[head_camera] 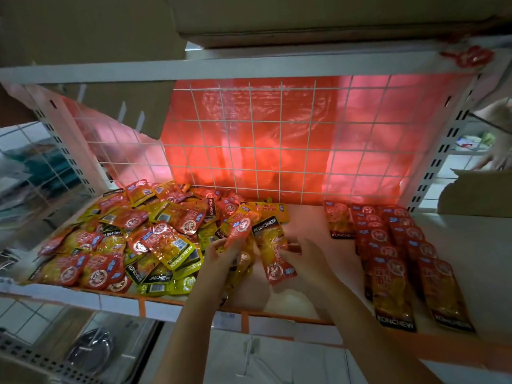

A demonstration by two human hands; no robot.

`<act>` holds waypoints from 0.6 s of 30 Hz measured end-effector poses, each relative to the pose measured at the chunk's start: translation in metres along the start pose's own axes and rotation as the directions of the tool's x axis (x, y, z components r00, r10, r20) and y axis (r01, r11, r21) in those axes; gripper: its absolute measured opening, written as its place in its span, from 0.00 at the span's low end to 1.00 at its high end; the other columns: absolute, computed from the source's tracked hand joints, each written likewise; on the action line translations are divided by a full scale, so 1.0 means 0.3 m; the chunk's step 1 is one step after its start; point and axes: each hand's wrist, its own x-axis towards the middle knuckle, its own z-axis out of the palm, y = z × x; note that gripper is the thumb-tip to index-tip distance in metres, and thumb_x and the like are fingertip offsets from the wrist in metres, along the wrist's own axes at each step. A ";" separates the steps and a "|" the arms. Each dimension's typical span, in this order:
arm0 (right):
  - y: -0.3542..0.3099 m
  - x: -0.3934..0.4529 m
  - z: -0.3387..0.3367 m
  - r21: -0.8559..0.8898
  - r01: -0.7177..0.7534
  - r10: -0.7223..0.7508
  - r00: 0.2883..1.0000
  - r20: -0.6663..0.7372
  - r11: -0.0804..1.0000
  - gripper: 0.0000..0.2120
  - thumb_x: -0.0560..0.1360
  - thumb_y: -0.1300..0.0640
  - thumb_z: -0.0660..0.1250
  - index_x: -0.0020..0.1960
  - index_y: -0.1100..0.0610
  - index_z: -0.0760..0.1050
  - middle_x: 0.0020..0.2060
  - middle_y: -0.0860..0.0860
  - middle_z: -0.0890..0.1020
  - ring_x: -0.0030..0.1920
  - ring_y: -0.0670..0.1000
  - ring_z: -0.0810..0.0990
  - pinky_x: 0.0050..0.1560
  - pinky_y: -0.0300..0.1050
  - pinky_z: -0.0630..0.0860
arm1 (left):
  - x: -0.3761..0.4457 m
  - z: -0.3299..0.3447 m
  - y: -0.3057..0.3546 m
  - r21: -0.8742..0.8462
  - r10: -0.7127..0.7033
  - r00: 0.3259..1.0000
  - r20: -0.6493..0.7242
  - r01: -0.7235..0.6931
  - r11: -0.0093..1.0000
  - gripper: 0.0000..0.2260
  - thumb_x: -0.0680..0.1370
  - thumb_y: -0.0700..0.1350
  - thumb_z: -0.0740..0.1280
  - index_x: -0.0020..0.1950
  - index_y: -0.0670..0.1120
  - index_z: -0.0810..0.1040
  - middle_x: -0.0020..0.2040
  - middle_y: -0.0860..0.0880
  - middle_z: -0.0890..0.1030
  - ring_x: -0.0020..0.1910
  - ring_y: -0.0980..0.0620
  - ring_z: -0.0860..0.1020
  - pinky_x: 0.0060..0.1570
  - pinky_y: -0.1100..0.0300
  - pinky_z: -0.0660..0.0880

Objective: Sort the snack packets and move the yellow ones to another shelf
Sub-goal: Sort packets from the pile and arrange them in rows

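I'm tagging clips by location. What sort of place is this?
Probably a shop or stockroom: a white metal shelf with a wire grid back, heaps of mixed snack packets, neat red rows, cardboard boxes above.

A white wire grid (277, 139) backs the shelf, with red plastic sheeting (291, 162) glowing behind it. Cardboard boxes (304, 20) sit on the level above, and another box (476, 195) stands past the shelf's right edge. Below the front left corner lies a dark round pan (91, 353).
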 end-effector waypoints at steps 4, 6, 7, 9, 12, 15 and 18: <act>-0.008 -0.009 -0.041 0.326 -0.125 0.097 0.990 0.102 0.937 0.09 0.76 0.63 0.64 0.53 0.52 0.70 0.55 0.61 0.78 0.48 0.58 0.81 0.44 0.53 0.79 | -0.014 0.018 0.005 -0.450 -0.064 0.942 0.330 0.217 0.866 0.25 0.61 0.59 0.79 0.47 0.46 0.75 0.33 0.51 0.71 0.26 0.56 0.66 0.27 0.65 0.61; -0.018 -0.024 -0.064 0.456 -0.217 0.130 0.968 0.214 0.863 0.09 0.77 0.62 0.64 0.54 0.51 0.70 0.54 0.59 0.78 0.46 0.56 0.80 0.37 0.48 0.80 | -0.030 0.022 -0.002 -0.645 0.004 0.885 0.466 0.336 0.687 0.28 0.55 0.51 0.83 0.49 0.46 0.77 0.35 0.51 0.72 0.29 0.56 0.68 0.29 0.65 0.66; -0.018 -0.028 -0.077 0.487 -0.236 0.122 0.959 0.254 0.841 0.11 0.76 0.63 0.65 0.56 0.52 0.70 0.54 0.58 0.78 0.46 0.55 0.80 0.35 0.47 0.80 | -0.039 0.022 -0.005 -0.679 0.046 0.867 0.496 0.354 0.643 0.30 0.54 0.50 0.83 0.51 0.45 0.77 0.38 0.50 0.74 0.32 0.54 0.71 0.32 0.63 0.69; -0.012 -0.035 -0.102 0.495 -0.207 0.065 0.955 0.288 0.844 0.19 0.73 0.70 0.66 0.60 0.54 0.69 0.53 0.56 0.79 0.48 0.54 0.80 0.39 0.47 0.79 | -0.042 0.026 -0.012 -0.699 0.091 0.857 0.507 0.346 0.626 0.32 0.57 0.50 0.81 0.57 0.44 0.76 0.44 0.47 0.78 0.38 0.51 0.76 0.39 0.59 0.73; -0.005 -0.041 -0.140 0.469 -0.099 -0.016 0.972 0.235 0.878 0.25 0.69 0.76 0.64 0.60 0.54 0.72 0.50 0.54 0.81 0.49 0.52 0.80 0.45 0.44 0.77 | -0.059 0.052 0.002 -0.649 0.044 0.912 0.407 0.255 0.717 0.25 0.69 0.46 0.73 0.64 0.43 0.74 0.54 0.44 0.81 0.46 0.49 0.82 0.46 0.53 0.78; -0.004 -0.042 -0.182 0.425 -0.013 -0.056 0.987 0.150 0.905 0.22 0.69 0.74 0.67 0.58 0.55 0.76 0.51 0.54 0.82 0.51 0.53 0.81 0.50 0.45 0.77 | -0.066 0.064 0.007 -0.542 0.000 0.967 0.253 0.141 0.828 0.19 0.75 0.44 0.64 0.65 0.40 0.74 0.57 0.42 0.81 0.48 0.47 0.83 0.48 0.51 0.81; -0.019 -0.041 -0.217 0.516 -0.010 -0.032 0.997 0.071 0.857 0.10 0.72 0.71 0.66 0.50 0.60 0.79 0.40 0.50 0.85 0.46 0.52 0.81 0.45 0.43 0.76 | -0.069 0.062 0.004 -0.440 -0.014 0.987 0.163 0.086 0.894 0.15 0.78 0.43 0.63 0.63 0.40 0.76 0.50 0.43 0.83 0.45 0.48 0.83 0.49 0.53 0.78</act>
